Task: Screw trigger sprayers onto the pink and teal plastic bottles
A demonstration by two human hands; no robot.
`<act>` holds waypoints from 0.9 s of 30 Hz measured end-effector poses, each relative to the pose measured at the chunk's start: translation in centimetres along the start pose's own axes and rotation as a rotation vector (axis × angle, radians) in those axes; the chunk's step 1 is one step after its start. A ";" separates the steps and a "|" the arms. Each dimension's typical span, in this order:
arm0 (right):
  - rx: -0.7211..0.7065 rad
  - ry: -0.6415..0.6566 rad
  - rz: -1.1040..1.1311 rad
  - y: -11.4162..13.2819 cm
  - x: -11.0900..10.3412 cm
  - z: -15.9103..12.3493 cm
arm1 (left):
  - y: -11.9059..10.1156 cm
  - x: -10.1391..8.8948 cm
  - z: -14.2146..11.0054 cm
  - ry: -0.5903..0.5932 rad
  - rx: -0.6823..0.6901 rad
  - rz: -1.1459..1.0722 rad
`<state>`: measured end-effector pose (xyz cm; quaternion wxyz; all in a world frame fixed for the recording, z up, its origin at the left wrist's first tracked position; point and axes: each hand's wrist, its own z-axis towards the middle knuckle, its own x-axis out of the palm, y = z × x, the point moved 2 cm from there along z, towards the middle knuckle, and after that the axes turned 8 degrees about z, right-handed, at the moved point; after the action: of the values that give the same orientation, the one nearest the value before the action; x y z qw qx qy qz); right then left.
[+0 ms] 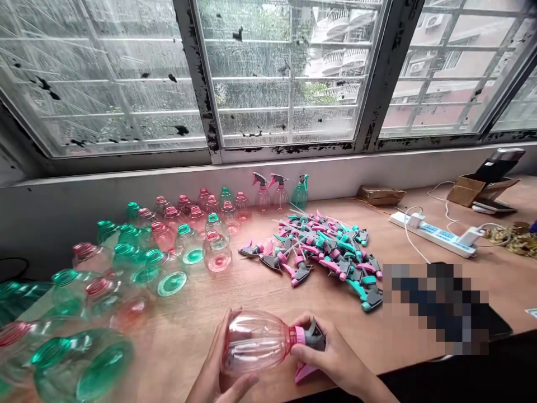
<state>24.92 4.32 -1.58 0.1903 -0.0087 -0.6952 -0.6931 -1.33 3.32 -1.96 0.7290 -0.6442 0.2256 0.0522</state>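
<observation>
Pink see-through bottle (257, 342) — left hand (229, 364) grips its base, right hand (325, 352) grips its gray spray top (312, 336).

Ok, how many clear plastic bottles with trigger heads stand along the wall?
3, in a row: left pink bottle, middle pink bottle, right green bottle. The held pink bottle is not counted.
</observation>
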 end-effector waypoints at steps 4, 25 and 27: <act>0.020 -0.006 -0.027 0.2 0.2 -0.3 | -0.3 0.1 -0.2 -0.018 -0.032 -0.039; 0.033 -0.013 0.001 -0.1 0.0 -0.3 | -0.5 0.2 -0.2 0.109 -0.009 -0.083; 0.032 -0.010 -0.011 -0.2 -0.1 -0.2 | -1.0 0.2 -0.1 0.083 -0.011 -0.082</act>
<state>25.00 4.14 -1.83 0.1831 -0.0052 -0.7071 -0.6830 -0.82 2.96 -1.13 0.7170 -0.6585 0.2286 -0.0033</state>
